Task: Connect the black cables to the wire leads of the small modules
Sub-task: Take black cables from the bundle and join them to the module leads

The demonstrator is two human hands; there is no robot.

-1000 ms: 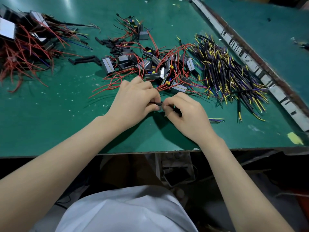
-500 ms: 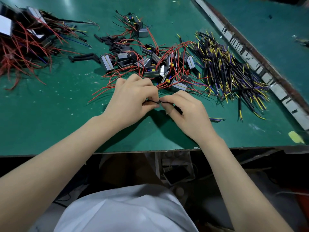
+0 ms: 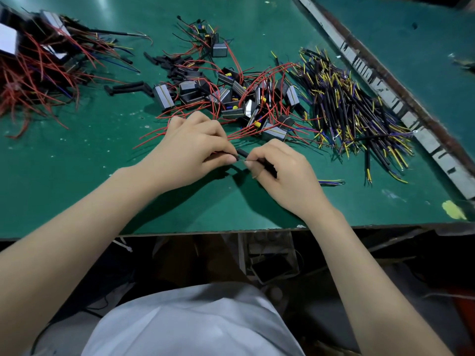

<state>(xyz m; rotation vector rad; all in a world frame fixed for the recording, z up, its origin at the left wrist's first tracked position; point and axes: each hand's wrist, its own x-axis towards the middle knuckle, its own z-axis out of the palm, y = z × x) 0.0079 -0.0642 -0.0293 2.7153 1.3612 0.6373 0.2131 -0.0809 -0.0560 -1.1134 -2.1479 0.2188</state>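
A green mat covers the bench, and both hands meet just above its near edge. The left hand has its fingers curled, thumb and forefinger pinching a thin dark lead whose far end is hidden under the palm. The right hand pinches a black cable between thumb and forefinger; the cable's short black end sticks out toward the left fingertips, and the rest runs back under the right palm. The two pinches sit almost touching, with the cable end between them. Whether the lead and cable are already joined cannot be told.

Just beyond the hands lies a heap of modules, small grey-and-black blocks tangled in red leads, some of which reach right up to the left knuckles. To the right of the grip, near the right wrist, a single loose wire lies on the mat. Farther right and beyond spreads a pile of cables, black with yellow and purple tips. Beyond the modules lie black sleeves. Far to the left of the grip is a second heap of red-wired units. A taped strip runs diagonally past the cable pile. A yellow scrap sits at the mat's near right corner.
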